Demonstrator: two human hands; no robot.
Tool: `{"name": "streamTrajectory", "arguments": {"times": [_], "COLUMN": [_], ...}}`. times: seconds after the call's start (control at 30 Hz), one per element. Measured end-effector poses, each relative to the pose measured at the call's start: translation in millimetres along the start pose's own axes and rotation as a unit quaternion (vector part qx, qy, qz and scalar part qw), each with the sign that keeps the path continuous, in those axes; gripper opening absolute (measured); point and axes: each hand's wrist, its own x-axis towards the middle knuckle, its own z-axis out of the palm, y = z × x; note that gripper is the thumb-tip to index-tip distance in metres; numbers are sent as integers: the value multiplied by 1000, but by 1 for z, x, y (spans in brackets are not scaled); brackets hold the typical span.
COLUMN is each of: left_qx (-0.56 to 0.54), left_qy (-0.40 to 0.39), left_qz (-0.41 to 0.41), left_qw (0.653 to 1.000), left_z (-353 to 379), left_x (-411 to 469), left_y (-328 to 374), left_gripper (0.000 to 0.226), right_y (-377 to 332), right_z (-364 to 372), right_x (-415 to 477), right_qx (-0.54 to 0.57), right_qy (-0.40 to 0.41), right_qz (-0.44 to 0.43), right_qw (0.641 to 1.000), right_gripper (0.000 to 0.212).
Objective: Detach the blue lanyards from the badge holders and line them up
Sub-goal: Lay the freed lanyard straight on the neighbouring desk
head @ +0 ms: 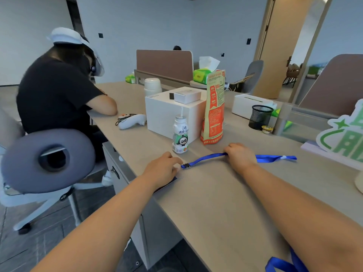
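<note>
A blue lanyard (205, 159) lies stretched across the desk (216, 203), with a black clip at its left end and a white stopper near its right end. My right hand (240, 156) presses down on its middle, fingers closed over the strap. My left hand (164, 167) rests on the desk's left edge, fingertips touching the black clip end. A dark flat badge holder (169, 183) shows partly from under my left wrist. Another blue lanyard (282, 265) loops at the bottom edge, below my right forearm.
Just behind the lanyard stand a small white drink bottle (180, 134), an orange snack bag (214, 108) and a white box (172, 110). A black mesh cup (260, 117) and a green-and-white sign (345, 138) are at the right. A person sits at the left on a chair (47, 160).
</note>
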Motion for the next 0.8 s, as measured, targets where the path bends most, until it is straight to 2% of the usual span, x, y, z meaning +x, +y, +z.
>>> {"name": "streamTrajectory", "arguments": {"times": [0.1, 0.2, 0.27, 0.33, 0.37, 0.5, 0.6, 0.67, 0.8], "left_qx": [4, -7, -104, -229, -250, -112, -169, -243, -319], "left_qy": [13, -13, -39, -59, -70, -169, -228, -226, -139], "left_qz": [15, 57, 57, 25, 17, 32, 14, -6, -39], "left_qw": [1000, 998, 992, 971, 966, 979, 959, 943, 937], "left_z": [-2, -3, -2, 0, 2, 4, 8, 9, 15], "left_x": [17, 43, 63, 81, 88, 105, 108, 106, 105], "left_y": [15, 39, 55, 69, 74, 78, 68, 63, 61], "left_gripper": [35, 41, 42, 38, 36, 46, 51, 42, 22], "right_y": [6, 11, 14, 17, 20, 35, 46, 50, 49], "right_z": [-3, -3, -4, -5, -6, -7, -8, -9, -9], "right_x": [1, 5, 8, 9, 10, 12, 11, 10, 1], "right_qx": [14, 50, 51, 44, 43, 89, 102, 86, 87], "right_qy": [14, 41, 48, 37, 32, 0, -36, -36, -4], "right_qz": [-21, -42, -50, -55, -58, -46, -51, -53, -56], "right_qw": [1000, 997, 996, 997, 997, 995, 993, 994, 995], "right_gripper": [21, 16, 17, 19, 20, 26, 29, 30, 33]}}
